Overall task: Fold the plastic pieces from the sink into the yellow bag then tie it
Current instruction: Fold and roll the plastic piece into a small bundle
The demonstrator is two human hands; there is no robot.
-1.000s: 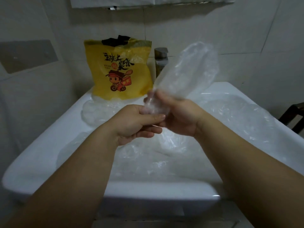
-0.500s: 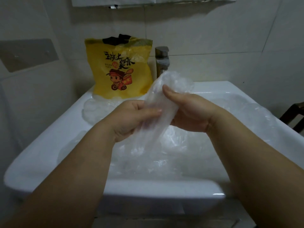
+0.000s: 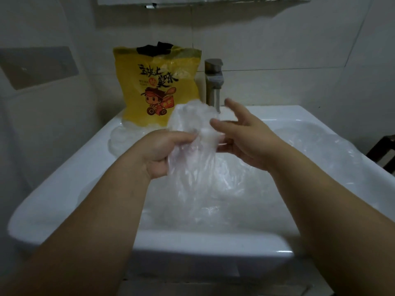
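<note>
Head view: the left hand (image 3: 160, 154) pinches a clear plastic piece (image 3: 192, 174) between thumb and curled fingers, likely steadying it above the sink (image 3: 64, 174) for folding. Just right of that grip the right hand (image 3: 248, 139) is spread wide, its thumb seemingly touching the piece. Beyond the grip stands the yellow bag (image 3: 158, 88); more plastic (image 3: 299, 150) lies below.

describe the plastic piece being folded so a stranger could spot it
Start at the white sink. Above its basin, the left hand grips one clear plastic piece. Unlike the other plastic lying in the sink, it is held up in the air.
</note>
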